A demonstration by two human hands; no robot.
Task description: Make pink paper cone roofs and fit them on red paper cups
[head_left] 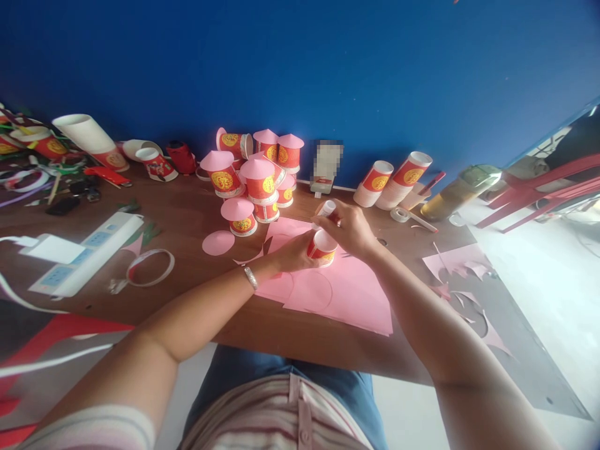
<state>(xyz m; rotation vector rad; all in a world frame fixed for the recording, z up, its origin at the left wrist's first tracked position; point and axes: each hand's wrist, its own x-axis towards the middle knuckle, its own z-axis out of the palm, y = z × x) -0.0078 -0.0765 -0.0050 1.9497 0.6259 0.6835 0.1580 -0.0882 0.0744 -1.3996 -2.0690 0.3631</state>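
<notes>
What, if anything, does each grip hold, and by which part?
Left grip holds a red paper cup by its side; right grip holds a small white cylinder, exact place unclear.

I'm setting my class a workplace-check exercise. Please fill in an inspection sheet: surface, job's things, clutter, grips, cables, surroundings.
Surface: brown tabletop.
Job's things: red paper cup; pink sheets, a circle drawn on one; several cups with pink cone tops.
Clutter: pink scraps right, tape ring left.
Grips: left grip around the red paper cup; right grip apparently on a small white cylinder, type unclear.
Cables: white cable into a charger at the power strip.
Surroundings: blue wall; red chair right.
</notes>
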